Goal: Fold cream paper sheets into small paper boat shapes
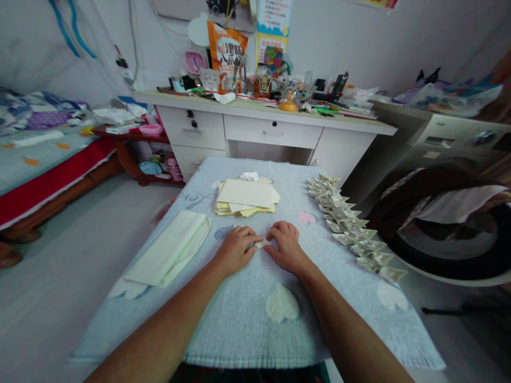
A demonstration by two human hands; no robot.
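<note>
The thumb and forefinger of your left hand (235, 251) are together on the left end of a small, pale paper piece (262, 243). The fingers of your right hand (286, 247) are at its other end, but I cannot tell if they are clamped on it. The piece lies between both hands, low over the light-blue, cloth-covered worktop (231, 330); it seems only partly folded. Beyond it, a stack of cream and yellow paper sheets (246, 194) is flat, so these look not yet used. A folded, pale-green bundle (170, 249) rests at left. At right, a long row of pointed, grey-white folded papers (346, 226) appears finished.
</note>
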